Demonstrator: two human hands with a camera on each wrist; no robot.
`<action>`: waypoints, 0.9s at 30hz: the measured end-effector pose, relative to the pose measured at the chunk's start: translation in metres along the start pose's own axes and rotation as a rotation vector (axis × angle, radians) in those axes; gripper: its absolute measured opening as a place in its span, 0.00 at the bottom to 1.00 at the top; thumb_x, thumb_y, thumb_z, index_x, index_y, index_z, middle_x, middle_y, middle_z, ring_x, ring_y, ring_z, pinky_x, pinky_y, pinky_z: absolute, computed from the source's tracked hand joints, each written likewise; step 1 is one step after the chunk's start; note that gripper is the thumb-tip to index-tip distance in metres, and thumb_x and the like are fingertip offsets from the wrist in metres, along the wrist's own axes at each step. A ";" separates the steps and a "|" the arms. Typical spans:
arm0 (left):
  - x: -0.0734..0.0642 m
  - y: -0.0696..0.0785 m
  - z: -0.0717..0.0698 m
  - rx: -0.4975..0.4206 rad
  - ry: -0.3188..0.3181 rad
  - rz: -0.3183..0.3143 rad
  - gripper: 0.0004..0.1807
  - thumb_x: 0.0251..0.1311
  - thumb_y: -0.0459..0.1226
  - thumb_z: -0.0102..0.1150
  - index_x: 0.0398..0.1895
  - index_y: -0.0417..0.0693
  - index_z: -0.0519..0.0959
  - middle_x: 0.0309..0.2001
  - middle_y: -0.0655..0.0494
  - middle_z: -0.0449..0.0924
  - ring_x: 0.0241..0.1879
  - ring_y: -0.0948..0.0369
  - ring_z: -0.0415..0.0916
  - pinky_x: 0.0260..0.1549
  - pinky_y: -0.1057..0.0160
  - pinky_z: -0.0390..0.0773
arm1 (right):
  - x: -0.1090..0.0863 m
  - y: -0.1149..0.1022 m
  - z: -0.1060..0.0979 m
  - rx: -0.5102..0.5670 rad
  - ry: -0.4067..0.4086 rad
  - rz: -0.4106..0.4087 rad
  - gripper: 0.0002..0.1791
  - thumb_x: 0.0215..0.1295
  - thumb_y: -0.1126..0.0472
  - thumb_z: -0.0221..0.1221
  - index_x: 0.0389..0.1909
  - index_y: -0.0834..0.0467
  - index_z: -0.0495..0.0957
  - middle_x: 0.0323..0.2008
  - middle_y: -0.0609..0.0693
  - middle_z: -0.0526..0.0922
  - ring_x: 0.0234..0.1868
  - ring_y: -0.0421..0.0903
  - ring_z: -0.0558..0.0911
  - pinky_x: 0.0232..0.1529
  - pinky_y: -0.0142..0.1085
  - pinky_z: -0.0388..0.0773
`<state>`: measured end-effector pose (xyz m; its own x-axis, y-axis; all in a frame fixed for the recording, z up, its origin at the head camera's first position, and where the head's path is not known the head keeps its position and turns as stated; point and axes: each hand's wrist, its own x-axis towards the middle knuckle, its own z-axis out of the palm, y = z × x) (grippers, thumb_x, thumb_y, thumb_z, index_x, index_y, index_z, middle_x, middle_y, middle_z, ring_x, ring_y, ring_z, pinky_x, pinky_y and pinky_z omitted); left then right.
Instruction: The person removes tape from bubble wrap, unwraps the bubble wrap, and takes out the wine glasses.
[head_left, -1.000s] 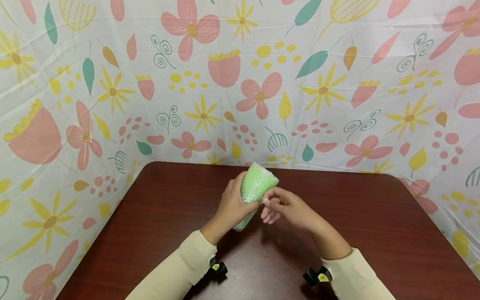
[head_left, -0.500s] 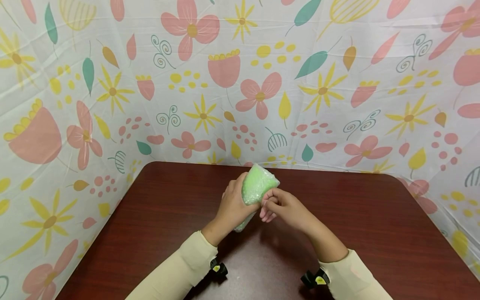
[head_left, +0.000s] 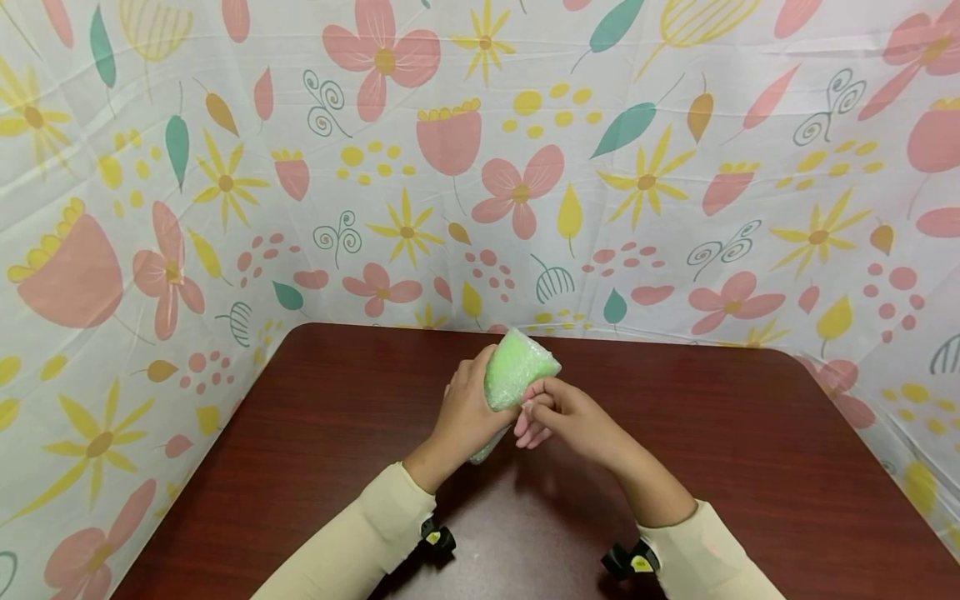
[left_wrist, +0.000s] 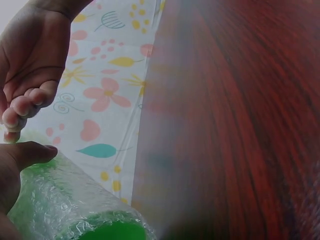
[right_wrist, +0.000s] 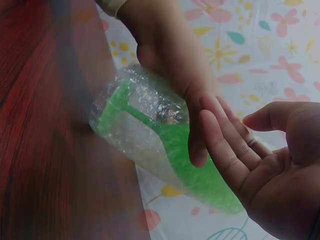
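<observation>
A green thing (right_wrist: 176, 142), wide at one end with a thin stem and a flat foot like a goblet, shows through clear bubble wrap (head_left: 519, 371). My left hand (head_left: 455, 417) grips this wrapped bundle around its middle, holding it tilted above the table, thumb across the near side. Close against that thumb, my right hand (head_left: 581, 421) pinches the edge of the wrap between thumb and forefinger. Its other fingers (right_wrist: 227, 142) extend below. The exact pinch point is hidden behind the fingers. In the left wrist view the wrap (left_wrist: 55, 200) covers the green end.
A dark red-brown wooden table (head_left: 360, 375) lies under both hands. White flower-printed cloth (head_left: 480, 250) hangs along its back and sides. A black wrist camera sits at the left cuff (head_left: 437, 537) and another at the right cuff (head_left: 630, 560).
My right hand has moved slightly left, closer to the left thumb, and the small pale bit at its fingertips shows less. The bundle has shifted a little to the right in the left hand's grip.
</observation>
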<state>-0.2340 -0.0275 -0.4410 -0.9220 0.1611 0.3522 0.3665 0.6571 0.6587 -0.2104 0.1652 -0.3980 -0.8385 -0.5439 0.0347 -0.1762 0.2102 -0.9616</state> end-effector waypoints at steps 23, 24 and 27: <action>0.000 -0.001 -0.004 -0.181 -0.116 -0.039 0.51 0.54 0.52 0.72 0.78 0.60 0.54 0.63 0.47 0.69 0.52 0.53 0.74 0.51 0.50 0.78 | 0.000 0.000 -0.001 -0.008 0.063 -0.065 0.10 0.79 0.65 0.49 0.51 0.67 0.68 0.38 0.64 0.85 0.39 0.50 0.87 0.43 0.45 0.85; 0.001 -0.002 -0.004 -0.193 -0.124 -0.038 0.51 0.54 0.52 0.72 0.79 0.61 0.53 0.64 0.47 0.68 0.54 0.52 0.74 0.52 0.49 0.77 | 0.000 0.000 -0.001 -0.010 0.064 -0.070 0.09 0.78 0.65 0.49 0.51 0.67 0.68 0.37 0.62 0.85 0.39 0.49 0.87 0.44 0.45 0.85; 0.001 -0.003 -0.005 -0.243 -0.162 -0.047 0.54 0.54 0.53 0.71 0.80 0.65 0.50 0.69 0.47 0.65 0.58 0.51 0.72 0.55 0.48 0.76 | -0.001 0.000 -0.002 -0.008 0.066 -0.091 0.08 0.78 0.66 0.49 0.50 0.67 0.68 0.35 0.58 0.85 0.38 0.48 0.86 0.44 0.43 0.84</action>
<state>-0.2357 -0.0326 -0.4391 -0.9395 0.2628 0.2198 0.3241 0.4740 0.8187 -0.2108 0.1671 -0.3974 -0.8508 -0.5065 0.1399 -0.2571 0.1691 -0.9515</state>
